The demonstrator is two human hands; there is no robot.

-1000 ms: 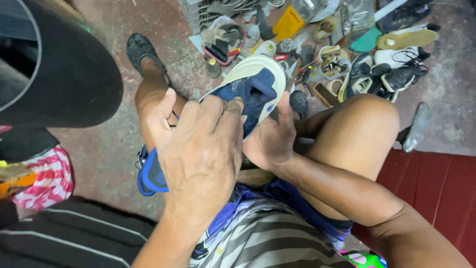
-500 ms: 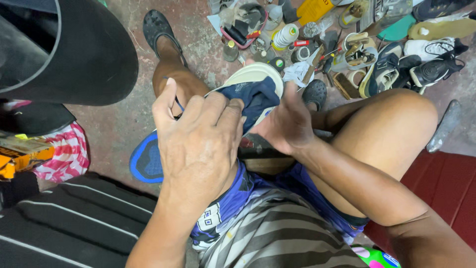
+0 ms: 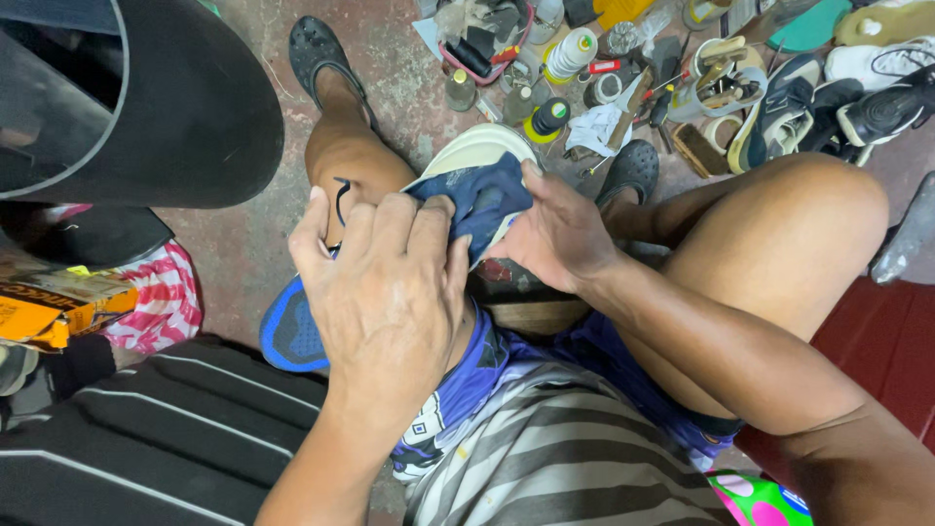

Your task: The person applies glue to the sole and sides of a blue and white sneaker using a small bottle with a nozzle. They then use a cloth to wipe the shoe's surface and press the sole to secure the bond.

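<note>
Two bare hands are gripping a dark blue fabric shoe with a cream sole (image 3: 482, 190) over the person's lap, near picture centre. The left hand (image 3: 390, 292) is clamping its fingers (image 3: 429, 219) over the upper from seven o'clock; the right hand (image 3: 560, 234) is pinching the edge from three o'clock. Small bottles (image 3: 545, 117) are standing on the concrete floor (image 3: 243, 253) at twelve o'clock.
</note>
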